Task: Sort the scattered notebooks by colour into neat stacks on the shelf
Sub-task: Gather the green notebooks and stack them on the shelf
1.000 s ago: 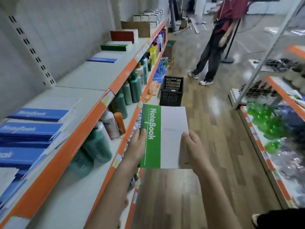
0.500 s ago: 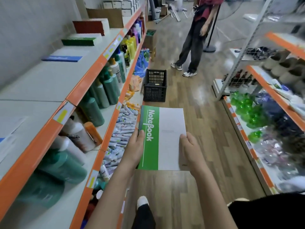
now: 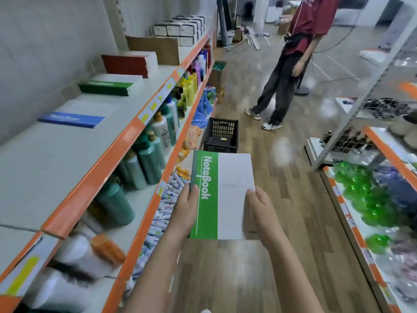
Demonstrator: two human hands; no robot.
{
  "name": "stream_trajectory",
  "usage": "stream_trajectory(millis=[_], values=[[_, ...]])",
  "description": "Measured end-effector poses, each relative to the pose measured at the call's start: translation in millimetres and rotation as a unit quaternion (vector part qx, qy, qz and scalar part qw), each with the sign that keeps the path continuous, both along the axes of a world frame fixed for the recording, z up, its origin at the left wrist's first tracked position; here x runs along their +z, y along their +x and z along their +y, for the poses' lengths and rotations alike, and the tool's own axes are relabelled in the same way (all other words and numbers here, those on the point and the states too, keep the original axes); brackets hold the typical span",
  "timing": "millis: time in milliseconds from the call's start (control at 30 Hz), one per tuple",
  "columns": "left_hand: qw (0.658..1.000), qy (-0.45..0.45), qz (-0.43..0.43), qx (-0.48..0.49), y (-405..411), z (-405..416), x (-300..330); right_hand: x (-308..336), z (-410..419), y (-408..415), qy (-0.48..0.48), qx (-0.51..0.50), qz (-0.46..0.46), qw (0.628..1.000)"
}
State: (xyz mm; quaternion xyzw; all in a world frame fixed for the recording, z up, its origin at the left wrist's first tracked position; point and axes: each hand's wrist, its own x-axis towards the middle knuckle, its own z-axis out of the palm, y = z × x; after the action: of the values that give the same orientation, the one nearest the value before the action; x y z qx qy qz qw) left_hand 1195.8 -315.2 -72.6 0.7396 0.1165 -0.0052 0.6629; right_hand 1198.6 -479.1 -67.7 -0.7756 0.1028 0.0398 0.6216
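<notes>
While my left hand (image 3: 188, 208) and right hand (image 3: 259, 206) clamp the green notebook (image 3: 222, 195) edges, green stack (image 3: 108, 86) sits on shelf (image 3: 56, 159).

The view has travelled along the aisle; the scattered blue notebooks seen a second ago at near left have passed out of sight; the single blue notebook (image 3: 71, 119), green stack (image 3: 106, 86) and red stack (image 3: 126, 64) on the top shelf (image 3: 56, 159) now lie nearer; the black crate (image 3: 222, 135) and the standing person (image 3: 291, 62) are closer too.
</notes>
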Motion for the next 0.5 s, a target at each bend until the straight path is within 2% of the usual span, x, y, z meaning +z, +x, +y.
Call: stream_trajectory(millis=[500], values=[[0.999,0.024,0.016,0.016,202.3,16.3,12.9,8.6,14.2,208.1,0.029,0.022,-0.018,0.999]])
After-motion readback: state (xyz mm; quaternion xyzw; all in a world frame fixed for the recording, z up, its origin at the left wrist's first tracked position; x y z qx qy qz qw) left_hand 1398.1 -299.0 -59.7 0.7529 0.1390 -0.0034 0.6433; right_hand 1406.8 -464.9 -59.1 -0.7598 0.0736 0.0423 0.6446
